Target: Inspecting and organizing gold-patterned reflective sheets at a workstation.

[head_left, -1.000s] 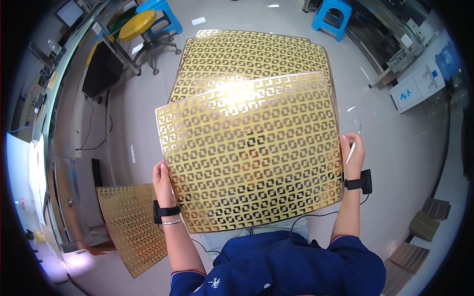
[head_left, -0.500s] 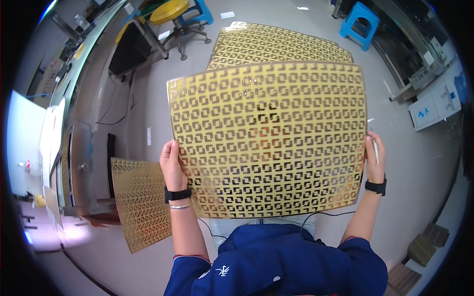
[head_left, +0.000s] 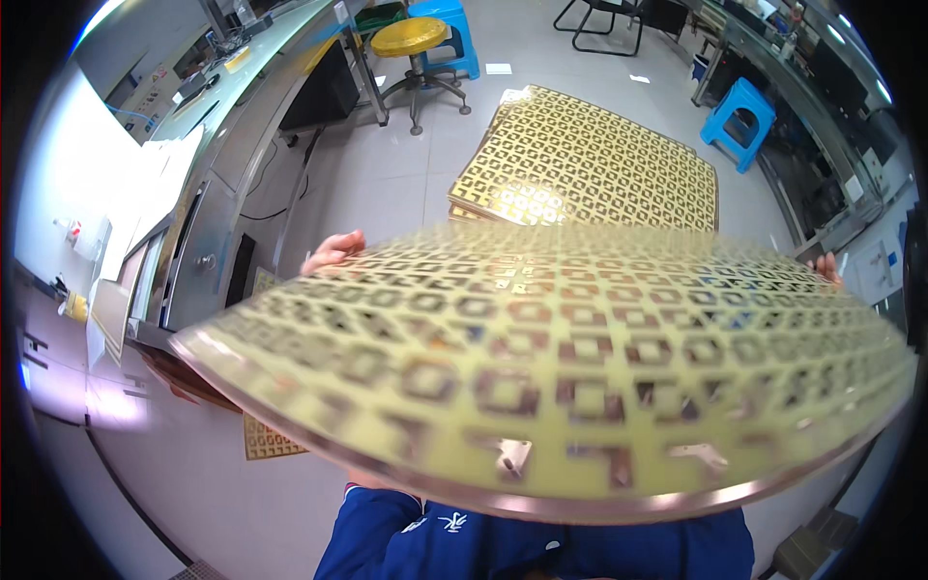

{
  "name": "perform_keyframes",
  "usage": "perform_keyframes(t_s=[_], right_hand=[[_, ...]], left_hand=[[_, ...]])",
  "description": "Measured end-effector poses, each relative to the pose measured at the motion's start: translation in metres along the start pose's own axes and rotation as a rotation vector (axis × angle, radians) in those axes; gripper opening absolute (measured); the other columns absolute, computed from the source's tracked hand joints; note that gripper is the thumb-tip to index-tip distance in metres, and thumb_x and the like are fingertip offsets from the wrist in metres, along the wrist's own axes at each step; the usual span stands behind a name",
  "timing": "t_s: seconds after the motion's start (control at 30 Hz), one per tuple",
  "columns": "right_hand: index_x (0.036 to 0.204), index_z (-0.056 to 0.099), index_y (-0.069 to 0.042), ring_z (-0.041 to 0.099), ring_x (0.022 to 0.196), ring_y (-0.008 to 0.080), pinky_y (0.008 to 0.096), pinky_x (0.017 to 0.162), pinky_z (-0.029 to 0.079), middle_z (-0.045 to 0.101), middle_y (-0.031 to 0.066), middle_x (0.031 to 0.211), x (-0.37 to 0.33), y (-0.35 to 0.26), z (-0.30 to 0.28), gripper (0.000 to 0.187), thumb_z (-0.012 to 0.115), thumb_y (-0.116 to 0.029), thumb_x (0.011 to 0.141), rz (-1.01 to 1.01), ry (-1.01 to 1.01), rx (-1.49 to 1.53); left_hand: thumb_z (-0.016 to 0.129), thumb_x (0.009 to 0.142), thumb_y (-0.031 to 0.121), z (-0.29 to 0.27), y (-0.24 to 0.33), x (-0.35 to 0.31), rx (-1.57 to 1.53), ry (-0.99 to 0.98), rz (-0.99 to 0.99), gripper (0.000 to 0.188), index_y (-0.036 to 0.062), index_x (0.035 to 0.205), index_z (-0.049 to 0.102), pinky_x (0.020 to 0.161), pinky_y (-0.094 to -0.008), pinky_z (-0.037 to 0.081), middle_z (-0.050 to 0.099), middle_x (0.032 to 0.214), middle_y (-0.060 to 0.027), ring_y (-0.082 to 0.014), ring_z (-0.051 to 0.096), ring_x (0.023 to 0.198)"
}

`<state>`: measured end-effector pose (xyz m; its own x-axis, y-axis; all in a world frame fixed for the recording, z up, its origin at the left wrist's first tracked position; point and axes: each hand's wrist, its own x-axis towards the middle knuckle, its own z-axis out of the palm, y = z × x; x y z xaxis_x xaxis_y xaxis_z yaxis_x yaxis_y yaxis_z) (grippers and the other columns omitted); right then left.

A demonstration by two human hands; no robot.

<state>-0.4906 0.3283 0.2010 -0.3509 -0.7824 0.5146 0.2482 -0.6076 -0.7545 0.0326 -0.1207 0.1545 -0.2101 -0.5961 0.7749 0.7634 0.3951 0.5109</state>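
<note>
A large yellow circuit board panel (head_left: 565,324) with a copper-coloured repeating pattern is raised and tilted close in front of me, its near edge low in the view and blurred. My left hand (head_left: 333,249) is closed on its left side, fingers showing over the far edge. At the right side my right hand (head_left: 825,267) grips it too, mostly hidden behind the panel. A thin white pen-like stick (head_left: 843,263) shows beside those fingers. Beyond lies a stack of similar panels (head_left: 590,155). Part of another panel (head_left: 271,440) shows below the held one, at the left.
A steel-framed workbench (head_left: 203,261) runs along the left. Past the stack stand a yellow round stool (head_left: 410,39) on castors and a blue plastic stool (head_left: 449,24). Another blue stool (head_left: 739,121) is near the right-hand bench (head_left: 822,145). Brown blocks (head_left: 817,541) lie at the lower right.
The held panel has swung from facing me nearly upright to a flatter tilt, its near edge coming up toward me. Both hands moved farther apart in view and upward. More of the stack shows.
</note>
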Motion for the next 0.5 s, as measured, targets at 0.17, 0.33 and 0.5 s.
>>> perform_keyframes(t_s=[0.17,0.33,0.5], right_hand=[[0.127,0.044,-0.011,0.047,0.116,0.0173,0.0352,0.100,0.035,0.051,0.0078,0.125,0.022,0.132,0.120,0.044,0.041,-0.039,0.094,-0.220,0.664,-0.038],[0.135,0.038,-0.016,0.040,0.126,0.0182,0.0413,0.107,0.027,0.047,0.0054,0.131,0.017,0.194,0.172,0.050,0.031,-0.045,0.095,-0.052,0.876,0.140],[0.139,0.033,-0.022,0.029,0.133,0.0216,0.0451,0.114,0.011,0.038,0.0043,0.139,0.011,0.207,0.197,0.058,0.026,-0.056,0.092,0.051,0.900,0.251]], left_hand=[[0.058,0.082,0.003,-0.024,-0.063,-0.048,-0.391,0.300,-0.535,0.016,0.0023,0.098,0.056,0.089,-0.0389,0.053,0.040,0.129,-0.0143,-0.0256,0.055,0.110],[0.058,0.081,-0.001,-0.011,-0.067,-0.093,-0.494,0.499,-0.750,0.017,0.0054,0.097,0.058,0.091,-0.0346,0.053,0.040,0.130,-0.0072,-0.0214,0.054,0.111],[0.060,0.083,0.001,0.008,-0.045,-0.105,-0.239,0.480,-0.821,0.044,0.0081,0.123,0.043,0.085,-0.0310,0.055,0.041,0.133,-0.0119,-0.0200,0.054,0.110]])
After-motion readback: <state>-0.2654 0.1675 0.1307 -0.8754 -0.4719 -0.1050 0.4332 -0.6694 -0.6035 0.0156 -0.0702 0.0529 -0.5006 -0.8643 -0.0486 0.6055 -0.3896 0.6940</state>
